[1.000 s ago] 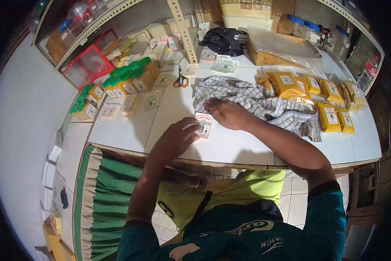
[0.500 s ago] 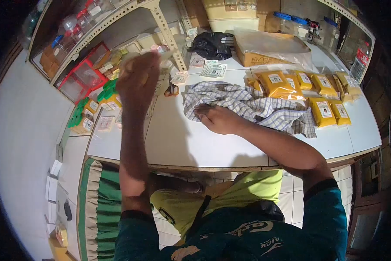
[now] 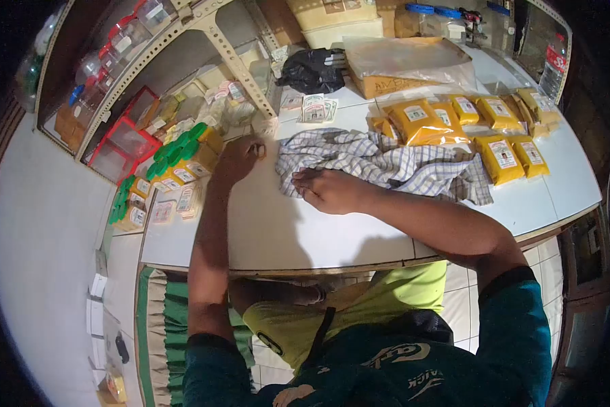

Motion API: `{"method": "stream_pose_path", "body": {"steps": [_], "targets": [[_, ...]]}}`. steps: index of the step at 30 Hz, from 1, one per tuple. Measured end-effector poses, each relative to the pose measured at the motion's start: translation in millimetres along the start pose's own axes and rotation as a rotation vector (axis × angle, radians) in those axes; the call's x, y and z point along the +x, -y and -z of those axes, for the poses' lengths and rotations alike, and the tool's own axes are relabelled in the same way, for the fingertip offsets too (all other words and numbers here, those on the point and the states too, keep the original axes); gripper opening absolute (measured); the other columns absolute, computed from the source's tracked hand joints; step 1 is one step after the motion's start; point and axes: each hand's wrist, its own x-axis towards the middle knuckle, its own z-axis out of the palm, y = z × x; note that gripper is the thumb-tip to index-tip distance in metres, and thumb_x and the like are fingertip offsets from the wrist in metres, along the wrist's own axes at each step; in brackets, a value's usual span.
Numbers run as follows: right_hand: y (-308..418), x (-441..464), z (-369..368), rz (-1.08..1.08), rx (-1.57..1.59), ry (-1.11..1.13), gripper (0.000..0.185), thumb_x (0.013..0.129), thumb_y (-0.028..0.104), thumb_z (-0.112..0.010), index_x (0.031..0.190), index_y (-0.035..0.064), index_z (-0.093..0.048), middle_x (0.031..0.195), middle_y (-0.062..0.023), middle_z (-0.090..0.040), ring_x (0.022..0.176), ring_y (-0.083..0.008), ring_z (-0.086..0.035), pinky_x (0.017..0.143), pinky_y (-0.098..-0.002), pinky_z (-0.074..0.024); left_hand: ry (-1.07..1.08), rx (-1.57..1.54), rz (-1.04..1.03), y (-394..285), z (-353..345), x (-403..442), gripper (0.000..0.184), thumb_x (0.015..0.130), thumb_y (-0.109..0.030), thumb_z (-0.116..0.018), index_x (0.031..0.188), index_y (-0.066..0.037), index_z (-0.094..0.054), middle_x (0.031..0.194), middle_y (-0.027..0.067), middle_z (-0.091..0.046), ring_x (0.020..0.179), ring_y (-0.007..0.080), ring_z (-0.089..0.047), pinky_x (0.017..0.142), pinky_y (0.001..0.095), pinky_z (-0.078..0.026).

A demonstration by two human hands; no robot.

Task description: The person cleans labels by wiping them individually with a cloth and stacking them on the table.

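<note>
Near the shelf post, my left hand [image 3: 237, 161] is at the scissors [image 3: 259, 150], whose handle loops show at its fingertips; its grip is too small to make out. My right hand [image 3: 332, 191] rests at the left end of a checked cloth [image 3: 379, 159], its fingers bent together on the cloth's edge. Green-lidded jars [image 3: 183, 152] stand left of my left hand. Beyond the cloth lie printed labels [image 3: 316, 108], and yellow packets [image 3: 420, 122] are behind it and to its right.
A black plastic bag [image 3: 311, 71] and a plastic-covered cardboard box [image 3: 410, 68] stand at the back. The metal shelf post [image 3: 233, 61] rises behind my left hand. Label stacks [image 3: 188, 201] lie at the left, and a bottle [image 3: 554, 68] stands at the back right.
My left hand left the label in front of me, passed over the shelf side, and came down at the scissors. That label is gone from the table front. My right hand stays by the cloth.
</note>
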Motion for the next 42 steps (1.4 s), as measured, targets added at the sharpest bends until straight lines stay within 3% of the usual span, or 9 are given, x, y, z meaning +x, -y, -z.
{"method": "stream_pose_path", "body": {"steps": [11,22,25,27,28,29,34,37,42], "targets": [[24,2,21,0.004,-0.053,0.041,0.039,0.100,0.021,-0.042,0.121,-0.0057,-0.060,0.132,-0.0232,-0.059,0.126,-0.0360,-0.055,0.107,-0.0442,-0.0462,0.020,0.113,0.387,26,36,-144,0.025,0.084,-0.020,-0.074,0.105,-0.004,-0.073,0.106,0.0185,-0.072,0.099,0.0348,-0.069,0.088,0.0417,-0.054],[19,0,19,-0.040,-0.051,0.090,0.040,0.100,0.023,-0.047,0.126,-0.0055,-0.059,0.137,-0.0216,-0.057,0.129,-0.0344,-0.053,0.109,-0.0424,-0.0444,-0.376,0.375,0.208,-13,45,-142,0.013,0.088,-0.010,-0.064,0.098,-0.005,-0.070,0.099,0.0172,-0.071,0.095,0.0376,-0.066,0.086,0.0453,-0.052],[15,0,15,0.085,-0.152,-0.079,0.037,0.101,0.025,-0.047,0.119,-0.0024,-0.064,0.126,-0.0239,-0.062,0.115,-0.0387,-0.061,0.100,-0.0457,-0.0496,-0.387,0.385,0.263,-89,45,-148,0.015,0.088,-0.008,-0.062,0.101,-0.007,-0.070,0.103,0.0146,-0.069,0.095,0.0355,-0.065,0.087,0.0444,-0.052],[25,9,35,-0.170,0.037,0.130,0.036,0.102,0.029,-0.046,0.105,-0.0001,-0.067,0.103,-0.0268,-0.067,0.094,-0.0440,-0.066,0.087,-0.0520,-0.0517,-0.248,0.207,0.436,-116,10,-162,0.018,0.089,-0.008,-0.062,0.105,-0.010,-0.070,0.108,0.0116,-0.068,0.097,0.0325,-0.064,0.088,0.0436,-0.051],[28,12,39,-0.226,0.098,0.030,0.034,0.102,0.027,-0.048,0.094,-0.0005,-0.066,0.087,-0.0278,-0.065,0.082,-0.0485,-0.062,0.077,-0.0551,-0.0500,-0.093,0.239,0.252,-137,1,-168,0.019,0.090,-0.009,-0.061,0.107,-0.010,-0.070,0.111,0.0109,-0.067,0.101,0.0308,-0.063,0.091,0.0440,-0.050],[15,12,31,-0.269,0.189,-0.104,0.041,0.105,0.034,-0.049,0.092,-0.0032,-0.062,0.067,-0.0162,-0.062,0.061,-0.0227,-0.053,0.065,-0.0391,-0.0467,0.058,0.267,0.070,-158,-2,-173,0.020,0.091,-0.010,-0.061,0.110,-0.011,-0.069,0.114,0.0103,-0.066,0.106,0.0292,-0.063,0.093,0.0444,-0.049],[41,17,32,-0.319,0.729,-0.306,0.038,0.106,0.031,-0.050,0.105,-0.0023,-0.067,0.073,-0.0121,-0.063,0.071,-0.0099,-0.051,0.070,-0.0311,-0.0490,-0.013,0.068,0.061,-198,-11,-175,0.023,0.095,-0.017,-0.060,0.114,-0.007,-0.066,0.116,0.0105,-0.067,0.114,0.0273,-0.062,0.101,0.0452,-0.046],[81,5,19,0.161,0.132,0.004,0.034,0.103,0.029,-0.053,0.115,0.0001,-0.067,0.099,-0.0213,-0.071,0.091,-0.0320,-0.070,0.085,-0.0425,-0.0540,0.075,0.124,0.140,-215,-3,-178,0.026,0.096,-0.025,-0.059,0.115,-0.008,-0.066,0.121,0.0097,-0.066,0.121,0.0264,-0.059,0.107,0.0478,-0.041],[77,-12,21,0.062,-0.074,0.290,0.060,0.106,0.040,-0.037,0.142,-0.0077,-0.043,0.146,-0.0283,-0.045,0.139,-0.0369,-0.042,0.118,-0.0431,-0.0329,0.097,0.153,0.213,-225,-9,-184,0.029,0.097,-0.031,-0.057,0.117,-0.011,-0.064,0.127,0.0095,-0.063,0.126,0.0264,-0.055,0.110,0.0498,-0.034]]}}
